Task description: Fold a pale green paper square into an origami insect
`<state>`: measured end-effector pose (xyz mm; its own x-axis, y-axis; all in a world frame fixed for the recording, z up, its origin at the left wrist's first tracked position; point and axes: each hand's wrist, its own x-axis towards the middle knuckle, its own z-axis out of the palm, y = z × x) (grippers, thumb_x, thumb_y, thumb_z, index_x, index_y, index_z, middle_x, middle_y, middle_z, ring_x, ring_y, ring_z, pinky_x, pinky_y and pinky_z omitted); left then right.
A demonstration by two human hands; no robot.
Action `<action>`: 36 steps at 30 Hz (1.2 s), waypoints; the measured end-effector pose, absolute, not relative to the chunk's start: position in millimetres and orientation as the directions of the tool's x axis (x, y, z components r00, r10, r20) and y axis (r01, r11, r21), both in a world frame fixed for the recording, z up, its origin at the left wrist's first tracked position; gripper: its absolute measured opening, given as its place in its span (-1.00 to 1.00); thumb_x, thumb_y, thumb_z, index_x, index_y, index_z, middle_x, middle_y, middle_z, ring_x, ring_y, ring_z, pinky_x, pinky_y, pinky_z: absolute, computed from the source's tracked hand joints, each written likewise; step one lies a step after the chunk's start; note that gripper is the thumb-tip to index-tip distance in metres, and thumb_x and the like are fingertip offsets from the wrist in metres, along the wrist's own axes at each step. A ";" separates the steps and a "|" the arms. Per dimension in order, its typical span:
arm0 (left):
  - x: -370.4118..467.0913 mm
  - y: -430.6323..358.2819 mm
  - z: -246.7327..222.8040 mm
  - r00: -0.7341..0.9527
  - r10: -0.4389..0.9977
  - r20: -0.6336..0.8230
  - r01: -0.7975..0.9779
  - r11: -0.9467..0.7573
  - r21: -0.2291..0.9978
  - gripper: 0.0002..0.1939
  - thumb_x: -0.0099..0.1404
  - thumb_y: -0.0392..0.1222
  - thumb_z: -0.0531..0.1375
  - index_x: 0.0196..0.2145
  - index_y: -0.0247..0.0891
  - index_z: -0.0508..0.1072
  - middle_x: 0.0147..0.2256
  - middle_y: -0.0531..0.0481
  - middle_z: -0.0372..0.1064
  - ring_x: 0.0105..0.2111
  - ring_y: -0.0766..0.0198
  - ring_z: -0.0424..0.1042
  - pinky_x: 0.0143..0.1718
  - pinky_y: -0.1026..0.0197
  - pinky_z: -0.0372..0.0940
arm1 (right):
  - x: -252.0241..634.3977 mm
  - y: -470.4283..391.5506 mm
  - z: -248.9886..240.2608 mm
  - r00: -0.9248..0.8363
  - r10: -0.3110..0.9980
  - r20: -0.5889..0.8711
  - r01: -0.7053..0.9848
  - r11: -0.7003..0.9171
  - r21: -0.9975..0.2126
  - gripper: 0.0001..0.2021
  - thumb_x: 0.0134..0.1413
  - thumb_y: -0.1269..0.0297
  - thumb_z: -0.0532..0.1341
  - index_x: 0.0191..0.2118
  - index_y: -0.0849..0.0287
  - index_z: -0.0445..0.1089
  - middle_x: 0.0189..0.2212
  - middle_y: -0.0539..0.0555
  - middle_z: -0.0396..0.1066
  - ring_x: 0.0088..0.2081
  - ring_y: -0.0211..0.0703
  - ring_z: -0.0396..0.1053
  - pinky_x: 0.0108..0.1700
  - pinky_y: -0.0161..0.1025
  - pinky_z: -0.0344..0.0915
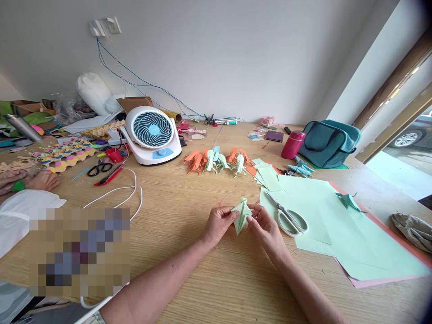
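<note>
Pale-green folded paper (241,217), pinched between left fingers (231,218) and right fingers (253,224), left of scissors (282,209). Looks mid-fold; next crease probably calls for steady thumbs, edges aligned. Green sheets (337,229) partly under scissors; paper figures (222,162) beyond them, leftward.

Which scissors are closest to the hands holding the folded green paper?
The white-handled scissors, just beside the right hand. The black-handled scissors lie much farther off, near the red cup.
</note>
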<state>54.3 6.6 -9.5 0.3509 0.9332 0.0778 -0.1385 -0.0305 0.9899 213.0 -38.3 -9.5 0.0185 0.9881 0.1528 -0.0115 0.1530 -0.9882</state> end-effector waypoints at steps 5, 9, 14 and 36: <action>55.7 5.9 -9.6 0.349 0.924 0.155 -0.084 -0.133 0.987 -0.62 0.15 0.08 0.32 -0.42 -0.39 0.58 -0.54 0.03 0.36 -0.49 0.33 0.27 -0.42 0.32 0.20 | 212.2 -36.7 -19.7 0.050 0.991 0.127 0.025 0.126 -0.992 -0.54 0.10 -0.08 0.29 0.02 0.08 0.31 -0.22 0.08 0.46 -0.32 -0.12 0.36 -0.31 -0.22 0.31; 55.8 2.5 -9.1 0.334 0.922 0.193 -0.019 -0.198 0.980 -0.67 0.20 0.01 0.27 -0.41 -0.38 0.57 -0.55 0.05 0.34 -0.52 0.36 0.23 -0.46 0.33 0.14 | 211.4 -37.8 -18.2 0.047 0.991 0.124 0.020 0.123 -0.992 -0.53 0.13 -0.07 0.27 0.03 0.09 0.28 -0.27 0.06 0.44 -0.31 -0.12 0.36 -0.27 -0.21 0.31; 56.3 -5.0 -6.2 0.309 0.916 0.257 0.135 -0.310 0.941 -0.79 0.25 -0.13 0.23 -0.36 -0.33 0.59 -0.46 0.00 0.41 -0.48 0.35 0.27 -0.44 0.35 0.15 | 210.5 -38.4 -15.8 0.034 0.990 0.137 0.006 0.137 -0.991 -0.57 0.15 -0.05 0.26 0.00 0.11 0.27 -0.35 0.04 0.43 -0.35 -0.14 0.35 -0.27 -0.21 0.29; 54.3 5.2 -13.1 0.222 0.952 0.212 -0.012 -0.215 0.977 -0.58 0.22 -0.30 0.20 0.06 -0.28 0.37 -0.22 -0.09 0.47 -0.24 0.24 0.45 -0.26 0.32 0.32 | 216.0 -37.1 -22.6 0.068 0.985 0.156 0.009 0.156 -0.988 -0.59 0.15 -0.02 0.27 0.01 0.11 0.31 -0.32 0.10 0.50 -0.31 -0.11 0.42 -0.25 -0.19 0.32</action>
